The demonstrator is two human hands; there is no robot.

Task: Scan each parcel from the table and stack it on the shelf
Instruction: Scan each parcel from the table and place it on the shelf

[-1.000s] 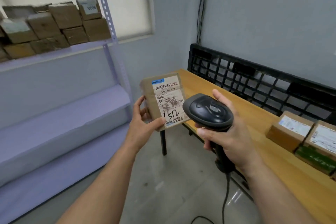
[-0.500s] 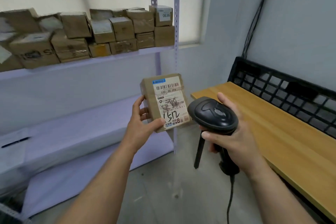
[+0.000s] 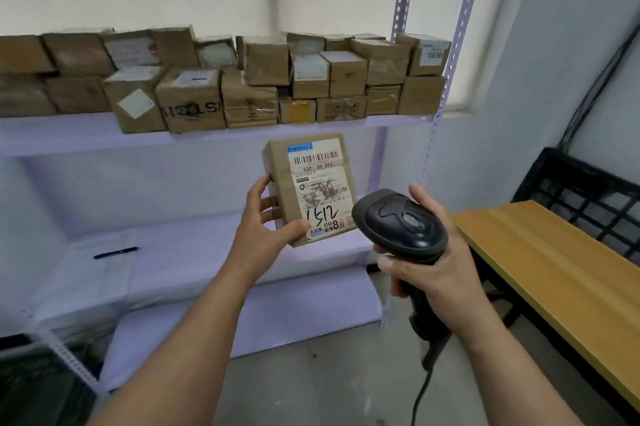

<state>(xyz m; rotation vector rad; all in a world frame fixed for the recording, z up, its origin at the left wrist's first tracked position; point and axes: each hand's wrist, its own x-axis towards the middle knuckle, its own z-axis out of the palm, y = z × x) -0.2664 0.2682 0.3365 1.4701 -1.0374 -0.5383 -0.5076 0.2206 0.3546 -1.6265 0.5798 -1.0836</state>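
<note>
the parcel (image 3: 308, 190) is in the air in front of the shelf (image 3: 69, 138), held upright in my left hand (image 3: 263, 235). it sits just below the board that carries the stacked boxes and above the next board down. my thumb presses on its lower front corner, over the edge of the label, and my fingers wrap round its left side. its white label (image 3: 323, 183) faces me: a barcode along the top, "530 d5 094" under that, and "1512" written in black marker near the bottom.

just right of the parcel, my right hand (image 3: 440, 273) is closed round the handle of a black scanner (image 3: 398, 221). the scanner's head overlaps the parcel's lower right corner from where i look; i cannot tell whether the two touch. its cable (image 3: 420, 394) hangs from the handle toward the floor.

on the board above, the brown boxes (image 3: 249, 79) stand in a row, mostly two high, and the upper one at the right end (image 3: 427, 55) is marked "0836". on the board below, off to the left, a dark pen (image 3: 117, 252) lies on a white sheet (image 3: 93, 276).

to the right is the wooden table (image 3: 554, 270), with a black plastic crate (image 3: 588, 193) standing against the wall behind it.
</note>
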